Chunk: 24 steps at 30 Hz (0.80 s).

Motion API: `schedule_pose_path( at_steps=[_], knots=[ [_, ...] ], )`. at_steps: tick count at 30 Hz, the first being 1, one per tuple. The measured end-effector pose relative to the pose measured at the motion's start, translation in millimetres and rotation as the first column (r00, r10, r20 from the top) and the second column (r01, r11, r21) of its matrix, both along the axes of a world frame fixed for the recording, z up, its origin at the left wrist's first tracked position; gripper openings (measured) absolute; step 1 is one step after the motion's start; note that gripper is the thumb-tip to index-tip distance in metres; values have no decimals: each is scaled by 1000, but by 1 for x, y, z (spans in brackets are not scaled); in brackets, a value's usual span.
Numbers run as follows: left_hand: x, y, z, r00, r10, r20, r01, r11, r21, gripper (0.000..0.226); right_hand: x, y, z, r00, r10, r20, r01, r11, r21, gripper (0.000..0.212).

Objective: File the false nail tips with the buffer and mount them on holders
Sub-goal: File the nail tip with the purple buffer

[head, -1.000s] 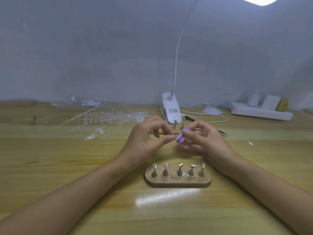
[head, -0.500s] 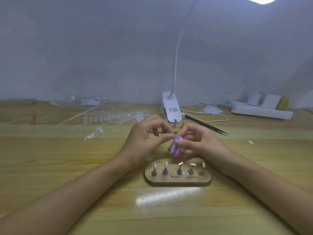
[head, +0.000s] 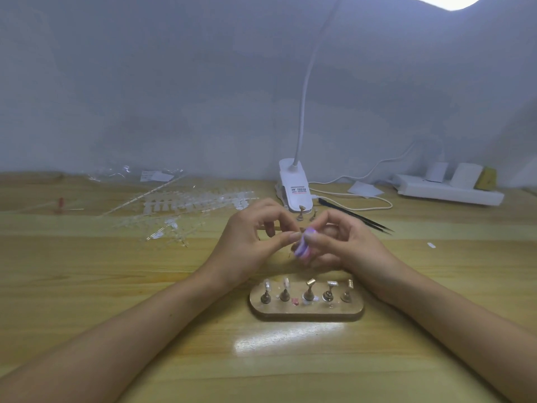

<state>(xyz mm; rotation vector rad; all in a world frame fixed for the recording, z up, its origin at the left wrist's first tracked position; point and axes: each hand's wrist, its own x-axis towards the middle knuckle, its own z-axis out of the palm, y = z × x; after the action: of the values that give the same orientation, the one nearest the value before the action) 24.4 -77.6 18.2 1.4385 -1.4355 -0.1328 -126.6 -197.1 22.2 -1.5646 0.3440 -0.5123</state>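
Head view, buffer (head: 302, 249) pinched between right hand (head: 348, 247) fingers (head: 319, 242)

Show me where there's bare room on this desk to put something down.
Bare wood lies in front of the wooden stand, between the left forearm and right forearm; left of the left forearm, nearer than the nail tip strips; and right, between the tweezers and power strip. Crowded: the back left and around the lamp clip.

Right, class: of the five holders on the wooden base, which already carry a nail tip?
The leftmost holder and the second holder from the left: each is topped by a pale tip, while the other three show bare metal heads.
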Motion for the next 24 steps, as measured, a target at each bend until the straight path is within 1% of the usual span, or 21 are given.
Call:
schedule_pose_path(
  at_steps=[1,2,3,5,6,9,10,12,13,14,16,17,20,22,24],
  knots=[
    [0,0,0,1000,-5,0,5,1000,6,15,0,-1,0,997,-68,34,67,997,37,27],
    [0,0,0,1000,-8,-1,8,1000,8,14,0,-4,-1,993,-102,61,98,993,71,28],
    [0,0,0,1000,-8,-4,8,1000,4,13,0,-4,-1,994,-95,61,90,993,80,28],
    [0,0,0,1000,-5,-6,5,1000,-5,15,0,-2,0,1000,10,-4,-10,1000,21,27],
    [0,0,0,1000,-6,-6,6,1000,-6,15,0,-2,-1,999,29,-12,-29,1000,1,27],
    [-1,0,0,1000,-17,-13,17,1000,13,11,-1,-5,-1,993,-97,65,92,993,72,26],
    [-1,0,0,1000,-12,-18,12,1000,10,11,-1,-4,0,995,-84,59,80,994,72,26],
    [0,-1,0,1000,7,-21,-7,1000,-1,13,0,-2,1,999,36,-21,-36,999,-9,25],
    [0,-1,0,1000,8,-21,-8,1000,2,13,0,-1,0,997,59,-42,-60,997,-37,25],
    [0,-1,0,1000,0,-25,0,1000,11,13,1,-1,0,999,29,-29,-30,999,-33,26],
    [0,-1,0,999,-21,-38,22,999,25,13,1,-4,-1,998,-63,31,61,997,42,27],
    [0,0,0,999,-25,-41,26,999,28,13,1,-5,-1,997,-70,41,67,996,64,26],
    [-1,0,-1,999,-24,-30,25,999,40,11,2,-7,1,1000,-11,20,10,998,64,22],
    [0,-1,-1,999,-8,-34,9,1000,24,12,1,-7,0,998,-50,43,47,996,73,24],
    [1,-2,-1,999,20,-41,-19,1000,9,16,-1,-5,-1,1000,9,24,-9,999,35,24]
  ],
)
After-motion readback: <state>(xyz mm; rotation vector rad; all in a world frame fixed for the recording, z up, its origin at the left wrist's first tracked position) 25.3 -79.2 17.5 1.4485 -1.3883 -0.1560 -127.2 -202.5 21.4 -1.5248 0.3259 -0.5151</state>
